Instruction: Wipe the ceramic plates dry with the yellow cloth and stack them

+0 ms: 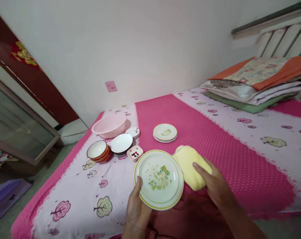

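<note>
A round white plate (pixel 159 181) with a yellow rim and a green floral print is tilted up toward me near the bed's front edge. My left hand (pixel 137 207) grips its lower left side, thumb on the face and the other fingers hidden beneath. In my right hand (pixel 215 182) is a folded yellow cloth (pixel 191 166), pinched under the thumb and touching or nearly touching the plate's right rim. Beyond them, a short stack of similar floral plates (pixel 165 132) rests on the pink dotted sheet.
Left of the plates stand orange bowls (pixel 97 151), white plates with dark undersides (pixel 121 143), small square dishes (pixel 135 152), small round dishes (pixel 133 132) and a pink basin (pixel 109 125). Folded bedding (pixel 255 79) lies at the back right. A wall (pixel 152 49) closes off the far side.
</note>
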Motion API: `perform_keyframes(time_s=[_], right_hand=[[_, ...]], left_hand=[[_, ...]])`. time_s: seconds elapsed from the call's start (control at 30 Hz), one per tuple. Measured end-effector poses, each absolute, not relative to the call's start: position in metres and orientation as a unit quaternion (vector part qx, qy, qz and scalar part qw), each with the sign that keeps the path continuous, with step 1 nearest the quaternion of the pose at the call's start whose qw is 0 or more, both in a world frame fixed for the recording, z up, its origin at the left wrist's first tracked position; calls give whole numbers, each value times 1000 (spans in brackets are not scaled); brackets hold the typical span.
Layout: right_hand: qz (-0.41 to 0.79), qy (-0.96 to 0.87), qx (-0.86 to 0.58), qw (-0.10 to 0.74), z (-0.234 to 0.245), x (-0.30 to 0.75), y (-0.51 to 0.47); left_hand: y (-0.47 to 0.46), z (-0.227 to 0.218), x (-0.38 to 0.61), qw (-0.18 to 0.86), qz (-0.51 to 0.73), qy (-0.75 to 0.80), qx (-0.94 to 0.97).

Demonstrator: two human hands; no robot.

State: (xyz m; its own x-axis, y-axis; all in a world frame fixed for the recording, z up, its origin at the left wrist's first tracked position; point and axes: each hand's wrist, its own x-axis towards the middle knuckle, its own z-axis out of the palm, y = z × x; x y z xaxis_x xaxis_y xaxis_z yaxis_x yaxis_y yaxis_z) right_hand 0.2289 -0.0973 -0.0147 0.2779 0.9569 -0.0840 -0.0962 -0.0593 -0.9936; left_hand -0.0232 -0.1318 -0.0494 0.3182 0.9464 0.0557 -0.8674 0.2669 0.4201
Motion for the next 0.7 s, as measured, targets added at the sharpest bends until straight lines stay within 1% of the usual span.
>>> perform_keyframes(time_s=[0.07,0.13,0.2,0.3,0.37,0.4,0.47,0.53,0.6,0.7], right_hand=[[315,-476,-576,585,-9,226,-103],[175,-626,-515,559,-8,215,-110],[63,-766,-422,480,-12,200,-118],[-47,-865,-345,360,-30,180,-129],[-85,-886,-322,321,-46,169,-137],[-101,-888,-312,322,-54,163,-140],[-125,-883,-290,347,-67,153,-143],[-141,-868,-278,386,-72,146,-142],[-139,-866,-280,391,-68,143,-138],[-118,-882,-286,355,-47,147,-129]], left_hand=[[-127,-50,-21,782,587,92,189],[-122,-49,-15,776,597,90,185],[-119,-45,-7,772,603,103,176],[-121,-34,1,775,597,152,139],[-125,-26,5,775,593,198,95],[-128,-24,6,773,591,221,73],[-134,-22,8,767,589,252,37],[-140,-26,11,765,593,249,12],[-143,-34,13,768,602,217,-5],[-144,-45,15,772,615,161,13]])
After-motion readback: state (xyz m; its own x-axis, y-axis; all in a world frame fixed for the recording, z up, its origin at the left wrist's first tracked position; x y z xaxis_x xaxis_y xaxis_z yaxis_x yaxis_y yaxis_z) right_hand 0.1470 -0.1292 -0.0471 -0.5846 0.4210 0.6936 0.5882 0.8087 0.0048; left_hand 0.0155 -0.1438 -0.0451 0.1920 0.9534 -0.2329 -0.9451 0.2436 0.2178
